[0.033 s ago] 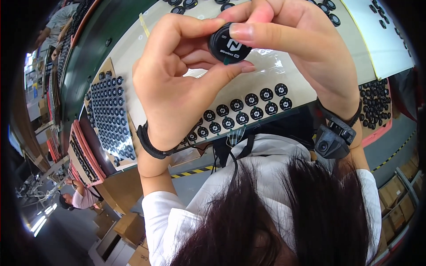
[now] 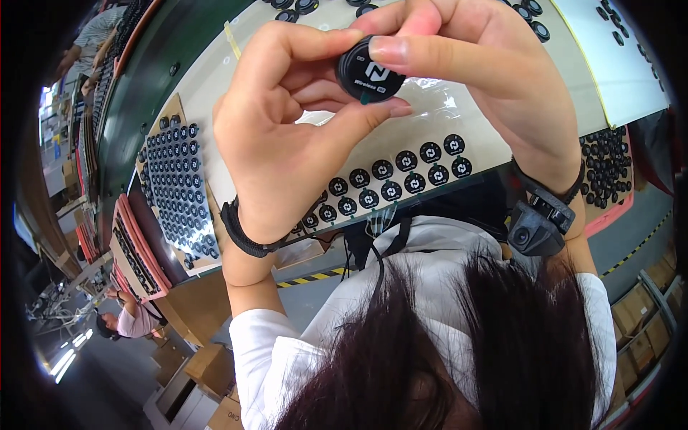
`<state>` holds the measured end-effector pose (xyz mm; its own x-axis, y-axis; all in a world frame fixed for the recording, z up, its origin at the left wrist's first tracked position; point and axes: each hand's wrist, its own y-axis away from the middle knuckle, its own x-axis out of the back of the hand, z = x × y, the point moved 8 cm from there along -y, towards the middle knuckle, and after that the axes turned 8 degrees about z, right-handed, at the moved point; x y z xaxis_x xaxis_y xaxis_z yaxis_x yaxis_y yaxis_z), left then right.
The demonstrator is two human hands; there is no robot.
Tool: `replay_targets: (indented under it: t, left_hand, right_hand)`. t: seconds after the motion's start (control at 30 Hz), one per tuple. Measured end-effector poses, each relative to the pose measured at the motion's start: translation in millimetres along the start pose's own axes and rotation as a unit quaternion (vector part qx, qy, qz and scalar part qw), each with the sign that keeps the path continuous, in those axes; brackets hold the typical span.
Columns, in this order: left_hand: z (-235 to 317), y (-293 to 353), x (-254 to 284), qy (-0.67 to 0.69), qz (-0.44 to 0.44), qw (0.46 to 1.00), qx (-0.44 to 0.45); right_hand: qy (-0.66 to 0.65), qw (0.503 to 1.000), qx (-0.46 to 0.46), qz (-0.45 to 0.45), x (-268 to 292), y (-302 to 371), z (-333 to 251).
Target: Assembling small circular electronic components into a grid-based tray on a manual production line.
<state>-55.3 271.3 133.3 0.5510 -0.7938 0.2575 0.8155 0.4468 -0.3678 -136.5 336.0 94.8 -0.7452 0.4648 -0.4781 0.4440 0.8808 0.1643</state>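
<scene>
Between my two hands, above the table, is a round black disc-shaped part [image 2: 363,80] with a white emblem on its face and a small green tab at its lower rim. My left hand [image 2: 276,136] pinches its left edge and steadies it from below with the thumb near the tab. Across the upper right of its face presses the thumb of my right hand [image 2: 494,68], while the other fingers curl behind it, partly hidden. Below lie two rows of matching round black labels [image 2: 391,190] with green tabs, along the near table edge.
At left a sheet of many black discs [image 2: 175,179] rests on a board beside the green conveyor [image 2: 143,118]. More black round parts [image 2: 307,6] sit at the far edge. A pink-edged tray of black parts [image 2: 605,168] stands at right. Another person [image 2: 136,319] is at far left.
</scene>
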Motion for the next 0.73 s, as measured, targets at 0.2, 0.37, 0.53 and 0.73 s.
replay_targets:
  t: [0.2, 0.37, 0.53, 0.73]
  left_hand:
    - [3, 0, 0, 0.004, 0.000, 1.000, -0.016]
    - [2, 1, 2, 0.000, 0.027, 1.000, 0.005]
    - [-3, -1, 3, 0.003, 0.039, 0.998, 0.041]
    - [1, 3, 0, -0.028, 0.036, 0.999, -0.008]
  right_hand:
    - [0.113, 0.903, 0.381, -0.165, -18, 15, -30]
    - [0.078, 0.993, 0.087, -0.028, -3, -3, -1]
    - [0.051, 0.998, 0.004, 0.037, -6, 4, -1]
    - [0.318, 0.899, 0.272, 0.131, -7, 37, -23]
